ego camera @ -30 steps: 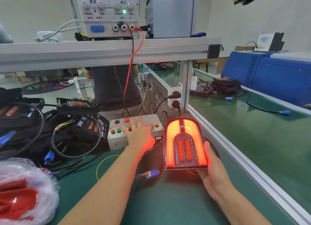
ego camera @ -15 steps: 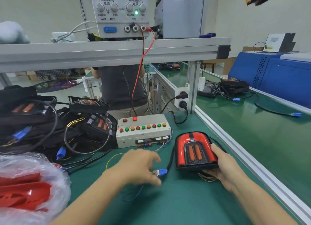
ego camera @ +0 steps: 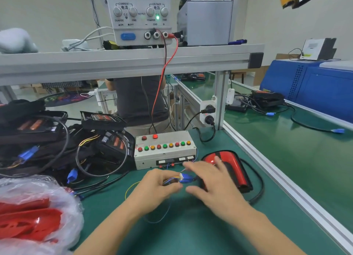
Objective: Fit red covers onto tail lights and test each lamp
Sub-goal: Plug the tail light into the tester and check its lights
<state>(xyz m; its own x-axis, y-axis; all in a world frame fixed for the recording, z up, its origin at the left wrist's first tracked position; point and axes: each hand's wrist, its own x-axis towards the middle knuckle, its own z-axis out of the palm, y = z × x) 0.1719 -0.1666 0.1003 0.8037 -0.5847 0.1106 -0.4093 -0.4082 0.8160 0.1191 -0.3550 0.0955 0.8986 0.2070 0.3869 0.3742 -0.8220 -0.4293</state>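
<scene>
The tail light [ego camera: 236, 171] with its red cover lies unlit on the green mat, right of centre, its black cable looping round it. My left hand [ego camera: 158, 187] pinches the white plug and thin wires of the test box [ego camera: 165, 149]. That plug meets the lamp's blue connector [ego camera: 186, 179]. My right hand [ego camera: 215, 186] hovers over the lamp's near left side. Its fingers are spread, index above and thumb below the blue connector. I cannot see a firm grip there.
A pile of black uncovered tail lights [ego camera: 57, 140] with cables fills the left. A plastic bag of red covers [ego camera: 28, 216] sits front left. The power supply [ego camera: 141, 16] stands on the shelf above. A person [ego camera: 137, 102] sits behind the bench. An aluminium rail [ego camera: 277, 178] borders the right.
The lamp went dark and was laid flat. My left hand left the test box buttons and took the plug. My right hand let go of the lamp and moved to the connector.
</scene>
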